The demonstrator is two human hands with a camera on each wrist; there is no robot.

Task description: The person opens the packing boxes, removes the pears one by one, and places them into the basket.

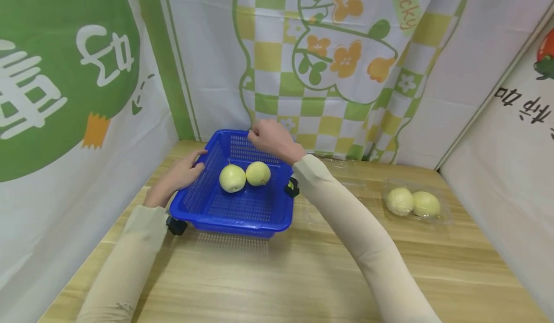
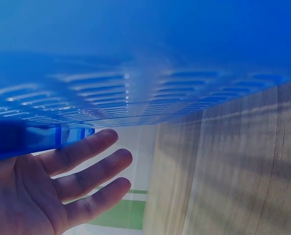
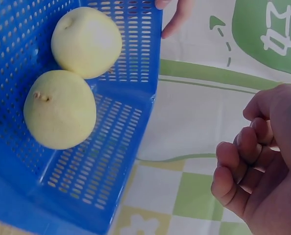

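Note:
A blue plastic basket [image 1: 233,224] with slotted walls stands on the wooden table. Two pale yellow-green pears, the left pear [image 1: 232,178] and the right pear [image 1: 258,173], lie against each other inside it. My left hand [image 1: 179,174] holds the basket's left rim, thumb over the edge. In the left wrist view, three fingers [image 2: 94,178] extend spread beneath the rim, along the outer wall; the thumb is hidden there. Above the basket's far right side is my right hand [image 1: 274,138], its fingers curled inward with nothing in them. The right wrist view shows it apart from the rim.
Two more pears [image 1: 400,201] in clear plastic wrapping lie at the table's right. Crumpled clear plastic [image 1: 359,184] lies beyond the right forearm. Printed curtains [image 1: 320,116] close off the back and both sides of the wooden table [image 1: 311,275].

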